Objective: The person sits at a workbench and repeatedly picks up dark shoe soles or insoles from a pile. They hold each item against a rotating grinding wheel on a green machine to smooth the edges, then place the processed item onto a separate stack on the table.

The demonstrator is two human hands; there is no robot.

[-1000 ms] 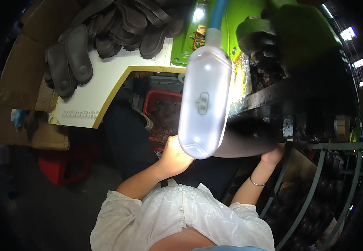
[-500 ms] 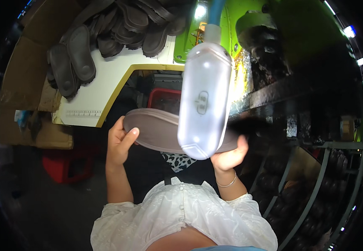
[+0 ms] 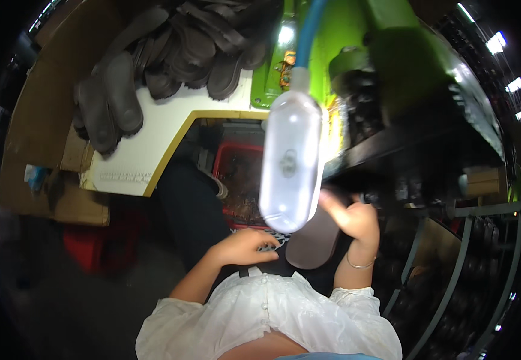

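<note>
A dark brown shoe sole [image 3: 312, 245] is in my right hand [image 3: 356, 221], its rounded end pointing back toward my body. My right fingers close around the sole's far end, which is blurred and partly hidden. My left hand [image 3: 248, 246] is off the sole, in front of my waist; nothing is in it, and its thumb and loosely curled fingers are apart. Over the sole's far part hangs a translucent oblong plastic vessel [image 3: 290, 165] on a blue tube [image 3: 309, 36].
Several similar soles [image 3: 182, 48] are heaped on the white worktable [image 3: 128, 159], which has a yellow edged cutout. A green machine [image 3: 386, 66] with dark parts and a bright light stands at right. Below lies a red crate [image 3: 230, 165]; metal racks [image 3: 452, 264] stand lower right.
My left hand has let go of the sole and drawn down toward my body. My right hand has shifted right, and the sole has swung from crosswise to lengthwise.
</note>
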